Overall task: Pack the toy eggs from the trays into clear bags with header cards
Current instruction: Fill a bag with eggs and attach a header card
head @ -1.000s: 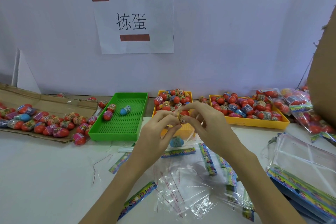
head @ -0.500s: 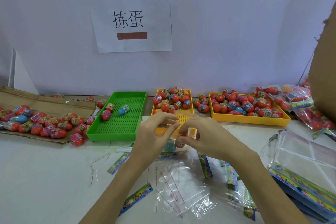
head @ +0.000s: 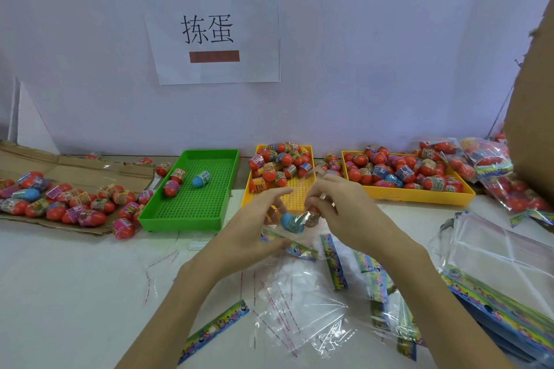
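Observation:
In front of the middle yellow tray (head: 299, 198), my left hand (head: 251, 231) holds a clear bag (head: 295, 235) by its mouth, close to its colourful header card (head: 301, 252). A blue toy egg (head: 290, 221) lies inside the bag. My right hand (head: 341, 213) pinches a red toy egg (head: 313, 216) at the bag's opening, right beside the blue one. Both yellow trays hold heaps of red eggs (head: 398, 171). The green tray (head: 192, 207) holds three eggs.
A flattened cardboard sheet (head: 75, 171) with several eggs lies at the left. Loose clear bags (head: 302, 311) and header strips cover the table in front of me. A stack of clear bags (head: 497, 260) sits at the right, filled bags (head: 485, 159) behind it, a cardboard box (head: 533, 117) at the edge.
Both hands came down from above the middle yellow tray to the bag on the table. My right hand brought a red egg to the bag's mouth beside the blue egg.

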